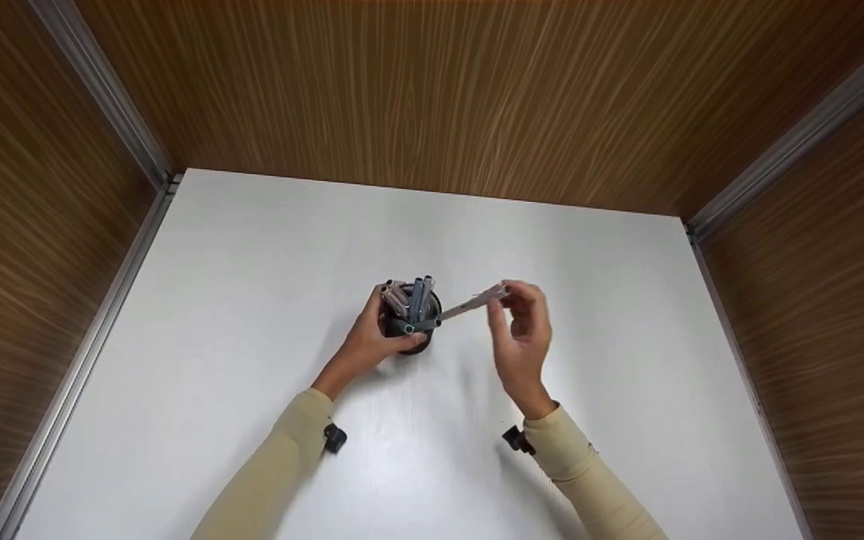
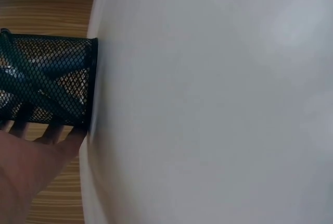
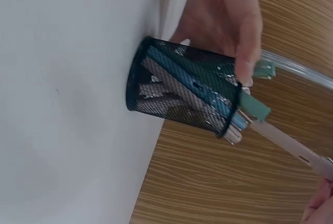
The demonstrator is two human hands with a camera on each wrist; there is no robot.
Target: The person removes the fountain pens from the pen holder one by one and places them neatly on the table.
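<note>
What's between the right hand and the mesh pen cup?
Only the grey pen the right hand pinches; it bridges to the mesh cup rim, above bare white table. Head view shows it.

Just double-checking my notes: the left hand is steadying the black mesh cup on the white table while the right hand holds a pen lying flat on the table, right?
Not quite. The right hand pinches the pen up in the air, its far end at the rim of the black mesh cup, not flat on the white table. The head view shows it. The left hand does steady the cup.
</note>
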